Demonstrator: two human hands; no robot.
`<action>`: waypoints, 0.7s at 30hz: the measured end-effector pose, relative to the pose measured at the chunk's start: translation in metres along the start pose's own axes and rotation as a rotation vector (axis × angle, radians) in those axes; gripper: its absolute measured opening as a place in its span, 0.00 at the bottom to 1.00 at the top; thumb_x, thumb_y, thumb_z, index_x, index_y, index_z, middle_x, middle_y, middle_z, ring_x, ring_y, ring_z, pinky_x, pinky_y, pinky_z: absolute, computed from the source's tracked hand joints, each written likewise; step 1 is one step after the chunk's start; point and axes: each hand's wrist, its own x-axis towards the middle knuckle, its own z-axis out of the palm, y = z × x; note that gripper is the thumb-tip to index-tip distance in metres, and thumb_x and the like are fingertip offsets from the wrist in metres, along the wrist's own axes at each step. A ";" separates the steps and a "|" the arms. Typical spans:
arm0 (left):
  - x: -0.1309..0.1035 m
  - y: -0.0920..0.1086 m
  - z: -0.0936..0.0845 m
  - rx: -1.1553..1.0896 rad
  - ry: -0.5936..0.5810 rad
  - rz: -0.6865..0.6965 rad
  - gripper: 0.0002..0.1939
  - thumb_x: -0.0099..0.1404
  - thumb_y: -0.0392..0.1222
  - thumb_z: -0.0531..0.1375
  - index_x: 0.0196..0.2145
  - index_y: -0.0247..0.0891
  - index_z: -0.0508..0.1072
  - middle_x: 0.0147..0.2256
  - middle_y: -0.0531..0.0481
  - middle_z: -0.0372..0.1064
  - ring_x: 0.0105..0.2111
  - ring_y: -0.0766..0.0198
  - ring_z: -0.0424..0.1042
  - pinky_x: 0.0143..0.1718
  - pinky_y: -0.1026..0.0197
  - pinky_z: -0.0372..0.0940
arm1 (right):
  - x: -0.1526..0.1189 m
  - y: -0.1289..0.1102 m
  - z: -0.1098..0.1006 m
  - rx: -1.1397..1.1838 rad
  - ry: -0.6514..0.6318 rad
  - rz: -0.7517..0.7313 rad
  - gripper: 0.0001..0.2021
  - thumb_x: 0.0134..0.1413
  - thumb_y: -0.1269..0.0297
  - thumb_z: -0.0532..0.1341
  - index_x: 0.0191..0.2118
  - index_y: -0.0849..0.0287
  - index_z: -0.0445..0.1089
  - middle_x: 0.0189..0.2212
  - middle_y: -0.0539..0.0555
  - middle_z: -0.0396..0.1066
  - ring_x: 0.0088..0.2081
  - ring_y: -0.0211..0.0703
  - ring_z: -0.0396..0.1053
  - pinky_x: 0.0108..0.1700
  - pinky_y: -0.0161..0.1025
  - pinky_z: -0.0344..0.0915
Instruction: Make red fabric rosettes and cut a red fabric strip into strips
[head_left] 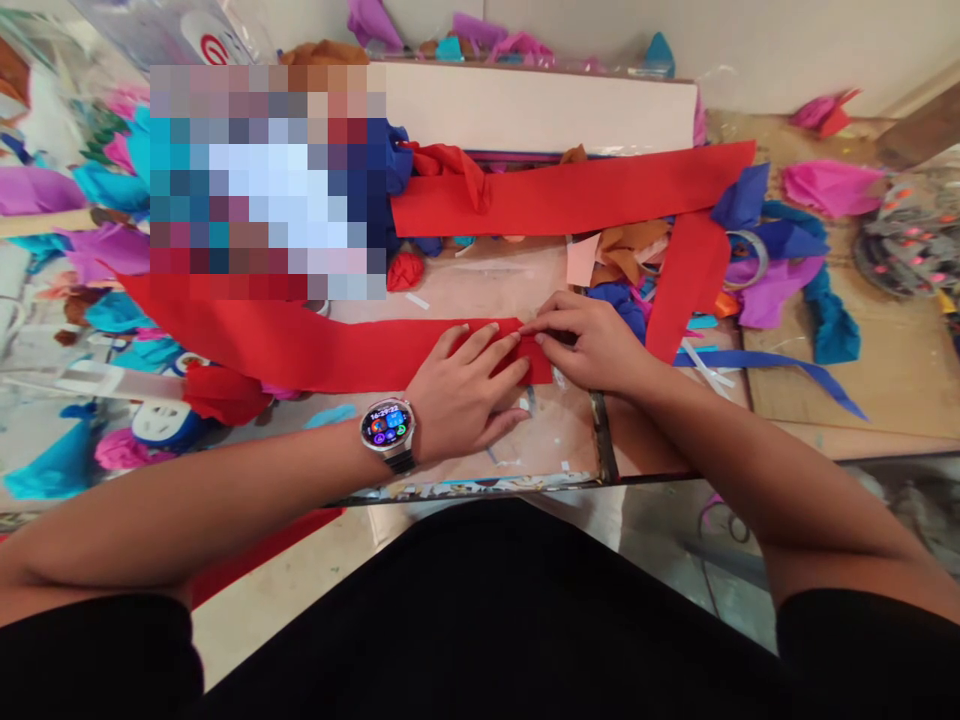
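Head view, and the left arm (247, 490) reaches in from the lower left, smartwatch (388, 427) at the wrist. The left hand (469, 385) lies palm down on the red strip (352, 352), fingers extended and slightly spread, gripping nothing, thumb out past the near edge. From the lower right the right arm (720, 440) angles across, and there's the right hand (596, 340) at the strip's end! Thumb and index finger bend close together at the material; whether they pinch it, one cannot tell. The strip runs leftward along the table (555, 440).
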 end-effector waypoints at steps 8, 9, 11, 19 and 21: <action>0.002 0.000 -0.001 0.020 -0.010 0.008 0.32 0.79 0.60 0.54 0.68 0.36 0.73 0.72 0.34 0.65 0.72 0.32 0.62 0.71 0.30 0.57 | 0.002 0.001 0.004 0.000 0.007 0.026 0.13 0.64 0.71 0.62 0.48 0.58 0.82 0.41 0.59 0.78 0.41 0.50 0.76 0.45 0.46 0.73; 0.002 0.000 -0.001 0.016 -0.011 0.008 0.32 0.79 0.60 0.54 0.68 0.36 0.73 0.72 0.34 0.65 0.72 0.33 0.62 0.71 0.31 0.57 | 0.002 0.001 0.005 -0.005 0.004 0.029 0.13 0.64 0.71 0.61 0.48 0.58 0.82 0.41 0.59 0.77 0.42 0.50 0.76 0.46 0.46 0.73; 0.001 0.000 -0.001 0.015 -0.007 0.009 0.33 0.79 0.61 0.54 0.69 0.36 0.72 0.72 0.34 0.65 0.72 0.33 0.62 0.71 0.31 0.57 | 0.002 0.001 0.006 -0.019 0.003 0.032 0.13 0.64 0.71 0.61 0.49 0.57 0.81 0.42 0.59 0.77 0.44 0.52 0.76 0.48 0.46 0.73; 0.002 0.000 0.003 -0.042 0.014 -0.032 0.40 0.78 0.62 0.55 0.76 0.32 0.63 0.73 0.33 0.64 0.73 0.33 0.61 0.72 0.33 0.56 | 0.003 0.003 0.004 0.006 0.041 0.058 0.16 0.61 0.74 0.61 0.51 0.57 0.82 0.44 0.59 0.77 0.40 0.48 0.75 0.45 0.45 0.73; 0.002 -0.001 0.004 -0.042 0.018 -0.038 0.41 0.78 0.62 0.54 0.76 0.30 0.63 0.72 0.33 0.65 0.72 0.33 0.61 0.72 0.33 0.55 | 0.003 0.005 0.003 0.006 0.051 0.040 0.15 0.61 0.75 0.60 0.46 0.56 0.83 0.43 0.58 0.77 0.40 0.48 0.76 0.45 0.45 0.74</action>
